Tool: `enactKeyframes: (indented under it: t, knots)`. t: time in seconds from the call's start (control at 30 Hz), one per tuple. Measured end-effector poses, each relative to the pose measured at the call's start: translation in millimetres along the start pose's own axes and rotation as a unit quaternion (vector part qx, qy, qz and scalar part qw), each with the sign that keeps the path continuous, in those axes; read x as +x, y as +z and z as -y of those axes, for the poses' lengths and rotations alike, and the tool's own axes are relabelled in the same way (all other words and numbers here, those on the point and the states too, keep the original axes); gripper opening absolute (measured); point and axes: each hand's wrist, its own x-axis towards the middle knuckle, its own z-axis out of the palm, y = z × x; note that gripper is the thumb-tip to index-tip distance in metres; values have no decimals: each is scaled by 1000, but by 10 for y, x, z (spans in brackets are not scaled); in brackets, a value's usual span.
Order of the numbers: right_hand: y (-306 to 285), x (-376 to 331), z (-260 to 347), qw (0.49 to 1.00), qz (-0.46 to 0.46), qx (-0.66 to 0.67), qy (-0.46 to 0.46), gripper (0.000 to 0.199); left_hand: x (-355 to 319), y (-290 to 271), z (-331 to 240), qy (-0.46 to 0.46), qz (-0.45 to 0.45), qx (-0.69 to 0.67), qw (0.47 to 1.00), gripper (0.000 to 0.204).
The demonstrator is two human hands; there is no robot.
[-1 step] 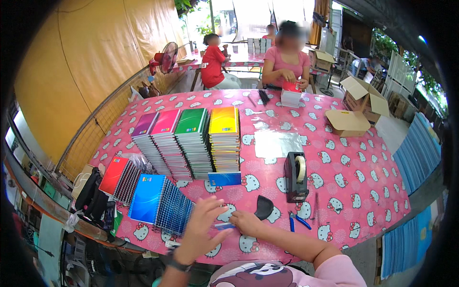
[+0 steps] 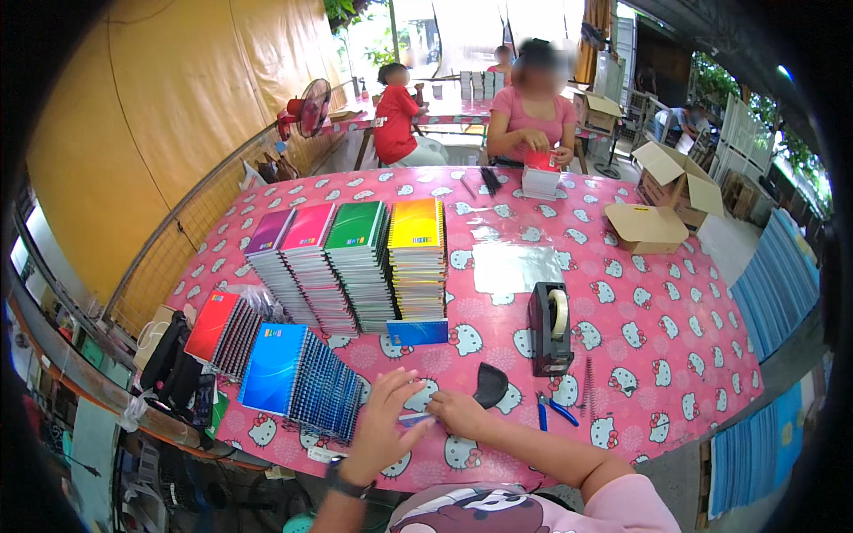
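Pale bluish slip [image 2: 414, 418], one, small and flat: near the close edge of the desk [image 2: 662, 306], between my two grips. My right grip [image 2: 456, 416]: fingers curled at the slip's right end; whether they pinch it or merely press it, I cannot tell. My left grip [image 2: 382, 425]: released, fingers and thumb spread, at the slip's left end; dark wristwatch [image 2: 348, 481] on that wrist. Black curved piece [image 2: 491, 385], one, just beyond my right grip. Pliers [image 2: 558, 411], blue-handled, one pair, right of that grip; dark wire coil [image 2: 588, 389] beside them. Tape dispenser [image 2: 549, 342], black, one, behind the pliers, loaded with a pale roll. Blue notebooks [image 2: 275, 369], spiral-bound, one leaning stack, left of my left grip; red notebooks [image 2: 219, 325], one stack, behind these. Further back, four tall stacks side by side: purple [image 2: 270, 231], pink [image 2: 308, 226], green [image 2: 356, 225], yellow [image 2: 416, 222]; small blue booklet [image 2: 418, 332] at the foot of the yellow. Clear plastic sheets [image 2: 517, 268], right of the stacks. Cardboard box [image 2: 665, 194], open, at the far right. Co-worker [image 2: 538, 115], pink top, across the desk, hands at a red-topped pile [image 2: 540, 184].
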Motion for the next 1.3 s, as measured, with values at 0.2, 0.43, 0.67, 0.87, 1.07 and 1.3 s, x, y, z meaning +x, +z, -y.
enactKeyframes:
  t: [0.2,0.43,0.67,0.87,1.07,1.3]
  knots:
    - [-81,-86,-16,999,-26,30,11,13,-804,1091,785,-209,-135,-127,960,56]
    - [208,-307,-225,839,-150,452,261,23,-1070,1685,1111,-352,-91,-306,880,48]
    - [349,-242,-254,831,-227,453,231,19,-539,1371,522,-99,-99,97,985,44]
    - [-535,-610,-232,933,-334,79,104,17,-703,1663,694,-116,72,80,987,27]
    - [-1030,-2122,-1363,765,-474,-192,392,51,-667,1678,716,-64,40,55,996,20]
    - [-402,-2596,-1282,740,-157,-218,616,65,-649,1622,680,-66,32,60,996,18]
